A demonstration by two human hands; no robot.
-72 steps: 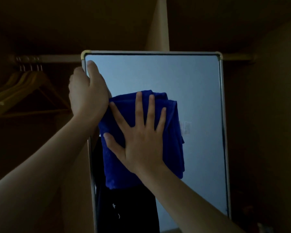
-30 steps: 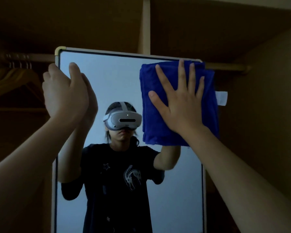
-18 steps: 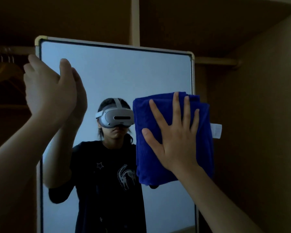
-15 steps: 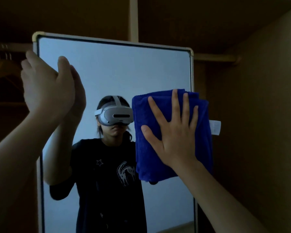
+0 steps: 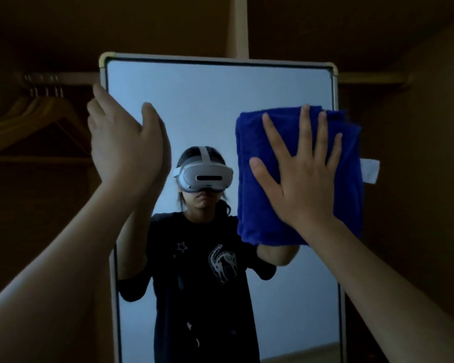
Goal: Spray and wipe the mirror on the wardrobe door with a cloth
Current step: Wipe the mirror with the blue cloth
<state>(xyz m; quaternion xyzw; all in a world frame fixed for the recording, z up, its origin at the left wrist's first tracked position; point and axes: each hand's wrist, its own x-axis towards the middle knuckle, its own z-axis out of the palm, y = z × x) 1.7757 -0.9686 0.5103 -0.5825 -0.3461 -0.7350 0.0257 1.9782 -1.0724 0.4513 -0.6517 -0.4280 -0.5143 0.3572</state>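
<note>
- My right hand [image 5: 300, 176] sits right of centre in the frame, fingers straight and fanned out, palm flat against the blue cloth [image 5: 296, 176] and pressing it onto the glass.
- My left hand [image 5: 123, 142] is at centre left, wrapped over the mirror's left edge: the thumb lies on the glass side, the fingers reach round the frame's outer side.
- The cloth is folded into a thick pad on the upper right part of the mirror [image 5: 215, 100]; its right side overhangs the frame, and a white tag [image 5: 369, 170] sticks out there.
- The mirror fills the middle of the frame, upright, in a pale metal frame.
- In the upper left, wooden hangers [image 5: 34, 113] hang from a rail [image 5: 60, 77] inside the dim wardrobe.
</note>
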